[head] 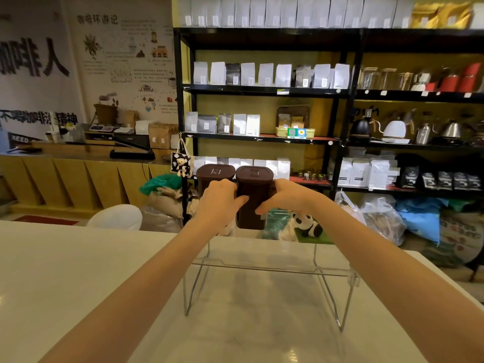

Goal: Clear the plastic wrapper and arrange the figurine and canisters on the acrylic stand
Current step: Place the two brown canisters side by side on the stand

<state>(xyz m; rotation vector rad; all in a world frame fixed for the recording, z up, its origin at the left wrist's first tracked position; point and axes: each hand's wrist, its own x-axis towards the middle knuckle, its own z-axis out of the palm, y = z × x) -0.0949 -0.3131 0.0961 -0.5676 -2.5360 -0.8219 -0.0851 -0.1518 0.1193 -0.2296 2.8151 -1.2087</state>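
Note:
Two dark brown canisters stand side by side at the far edge of the white counter, behind the clear acrylic stand [262, 268]. My left hand [218, 203] wraps the left canister [213, 175], its fingers reaching across onto the right canister [252, 189]. My right hand [284, 199] grips the right canister from its right side. A panda figurine [307, 226] sits on a green base just right of the canisters, beyond the stand. A crinkled plastic wrapper [276, 226] lies between the right canister and the panda.
The white counter [65, 271] spreads left and in front of the stand. Beyond it are black shelves [264, 138] of coffee bags and kettles, sacks and plastic bags [379, 218] on the floor, and a white chair back [116, 217].

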